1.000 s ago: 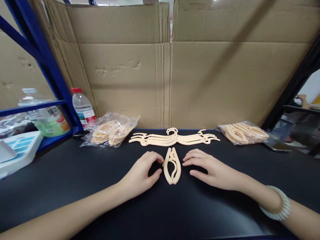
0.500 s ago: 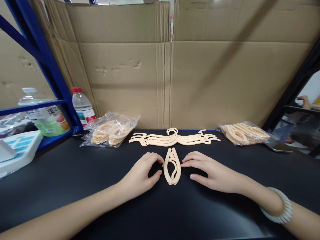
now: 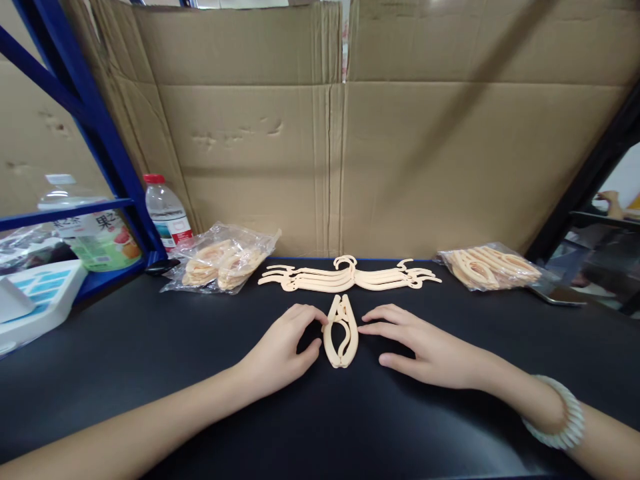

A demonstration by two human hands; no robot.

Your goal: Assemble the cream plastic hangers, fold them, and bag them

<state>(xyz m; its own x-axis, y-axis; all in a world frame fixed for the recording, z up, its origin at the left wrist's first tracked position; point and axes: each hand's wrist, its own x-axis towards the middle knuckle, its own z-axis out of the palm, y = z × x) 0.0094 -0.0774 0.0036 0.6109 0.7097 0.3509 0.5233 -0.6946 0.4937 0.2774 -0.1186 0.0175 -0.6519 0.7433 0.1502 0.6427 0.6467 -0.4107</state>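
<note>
The left hand [image 3: 287,340] is curled in a loose arch, thumb and index finger separated; it grips nothing. Its index fingertip appears to touch the left edge of the folded, cream-coloured plastic hanger [image 3: 353,337]. The right hand [image 3: 425,343] is relaxed, fingers extended and thumb spread below; it also grips nothing. Its foremost fingertip is at the right edge of the folded hanger; whether it touches or is just beside cannot be determined.

The folded hanger lies flat on the black, smooth tabletop [image 3: 320,427], directly between the hands. Its long axis runs away from the person, while the fingers approach from both sides, across that axis. The curved hook is tucked between the two bowed limbs. Neither hand is clearly nearer; both thumbs are apart from the hanger.

Beyond its far end, near but separate, is a row of unfolded cream-coloured hangers [image 3: 320,281], with long axes set crosswise to the folded one. A clear plastic bag of cream-coloured folded pieces [image 3: 220,267] lies left of the row; a second clear bag of similar pieces [image 3: 490,267] lies right. A brown corrugated cardboard panel [image 3: 260,167] stands behind.
</note>
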